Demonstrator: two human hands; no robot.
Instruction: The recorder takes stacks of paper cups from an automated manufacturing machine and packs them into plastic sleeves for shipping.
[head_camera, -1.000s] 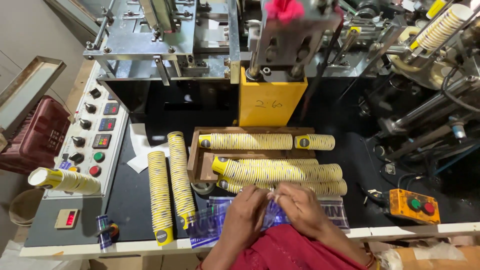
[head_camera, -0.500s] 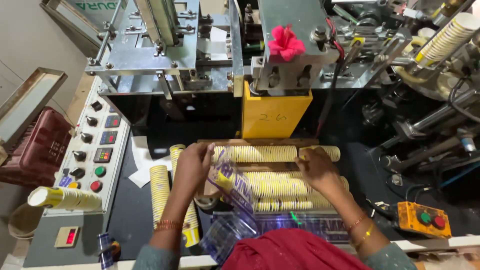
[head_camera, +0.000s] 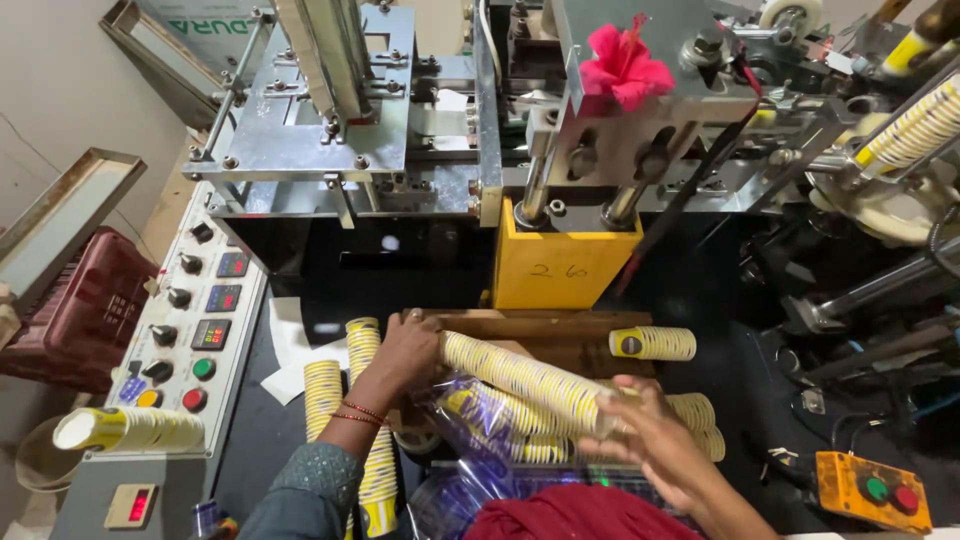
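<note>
Yellow-striped paper cups, nested in a long stack (head_camera: 520, 378), lay slantwise between both hands: the left hand (head_camera: 408, 352) clasped its upper end and the right hand (head_camera: 650, 432) cupped its lower end. Beneath the grip sat a clear plastic bag (head_camera: 480, 440) over more cup stacks (head_camera: 700, 420), with a yellow machine block (head_camera: 562, 268) beyond.

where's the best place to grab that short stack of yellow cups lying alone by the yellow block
Grip the short cup stack around its middle, coming down from above with fingers across its width. It lies on its side on the wooden tray, apart from the other stacks, so the top is probably free. A mid-length grip should keep the nested cups from sliding apart. Both the left hand and right hand are holding the long stack.
</note>
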